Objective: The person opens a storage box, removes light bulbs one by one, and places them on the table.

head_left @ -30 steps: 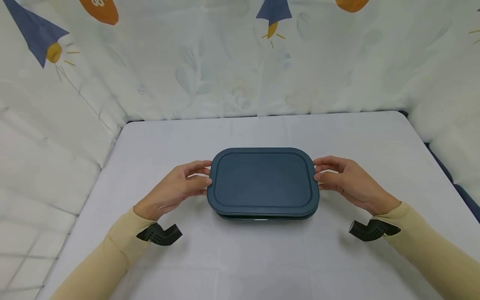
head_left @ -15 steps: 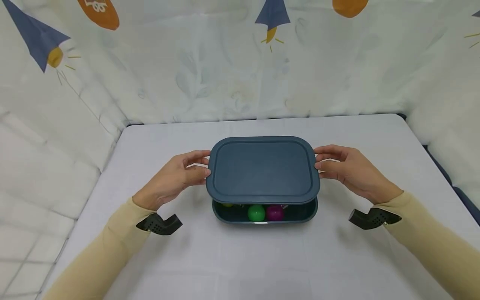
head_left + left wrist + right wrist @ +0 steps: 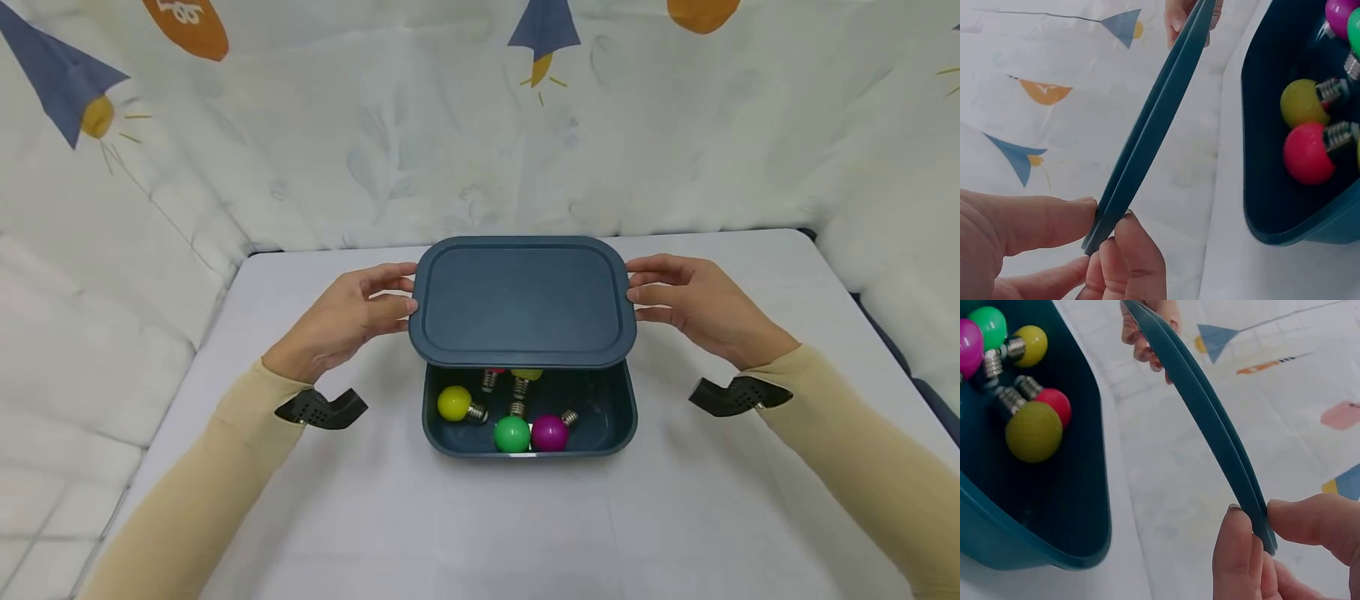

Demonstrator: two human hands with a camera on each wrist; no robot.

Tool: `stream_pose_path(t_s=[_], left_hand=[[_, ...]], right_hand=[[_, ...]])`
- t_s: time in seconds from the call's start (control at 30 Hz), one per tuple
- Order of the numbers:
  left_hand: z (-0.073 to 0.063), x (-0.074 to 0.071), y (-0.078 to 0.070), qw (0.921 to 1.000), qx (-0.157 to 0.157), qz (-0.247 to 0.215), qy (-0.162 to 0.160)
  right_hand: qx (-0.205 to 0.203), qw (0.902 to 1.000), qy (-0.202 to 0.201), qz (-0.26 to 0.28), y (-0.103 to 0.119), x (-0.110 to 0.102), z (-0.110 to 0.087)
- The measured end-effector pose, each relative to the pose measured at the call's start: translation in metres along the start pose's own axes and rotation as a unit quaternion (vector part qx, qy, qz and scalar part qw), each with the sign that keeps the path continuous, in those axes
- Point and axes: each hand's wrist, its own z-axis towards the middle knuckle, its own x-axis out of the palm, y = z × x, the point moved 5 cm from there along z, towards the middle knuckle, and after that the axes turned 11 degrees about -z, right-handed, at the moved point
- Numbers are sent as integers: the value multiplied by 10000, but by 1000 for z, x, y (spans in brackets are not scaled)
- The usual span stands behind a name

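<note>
A dark blue rectangular lid (image 3: 522,302) with rounded corners is raised over the back part of a matching box (image 3: 600,412). My left hand (image 3: 360,312) pinches the lid's left edge between thumb and fingers. At the opposite end, my right hand (image 3: 693,308) pinches its right edge the same way. Inside the box lie several colored light bulbs with metal screw bases: a green bulb (image 3: 512,434), a purple bulb (image 3: 550,433), a yellow bulb (image 3: 453,403) and, partly covered in the head view, a red bulb (image 3: 1309,154) and a larger yellow-green bulb (image 3: 1034,432).
The box stands on a table (image 3: 525,525) covered in white cloth. Behind it hangs a pale curtain (image 3: 450,125) printed with rockets, and a white padded wall (image 3: 75,333) runs along the left. Black wrist cameras sit on both sleeves.
Both hands have carried the lid up and away toward the back, uncovering the front of the box. The bulbs inside have come into view.
</note>
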Motion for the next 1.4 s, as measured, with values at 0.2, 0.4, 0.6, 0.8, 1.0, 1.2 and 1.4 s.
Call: stream_pose_path(t_s=[0.2,0.4,0.6,0.8,1.0,1.2,1.4], left_hand=[[14,-4,-9,9996,79,-119,-251],[27,-6,-13,9994,82,-43,-340],[40,-10,-12,9985,-5,-163,-525],[52,-15,-4,9967,23,-416,-694],[65,-15,7,9960,-79,-572,-687],[76,-15,21,9957,-253,-560,-699],[83,-17,39,9955,-404,-476,-719]], right_hand=[[-171,9997,-74,172,7,-6,10],[-297,9979,-210,530,9,-11,23],[-343,9978,-144,550,10,-12,38],[-324,9962,-72,811,8,-10,53],[-280,9958,-73,867,-2,-11,65],[-85,9966,-29,819,-19,-10,75],[81,9985,70,536,-37,-5,84]])
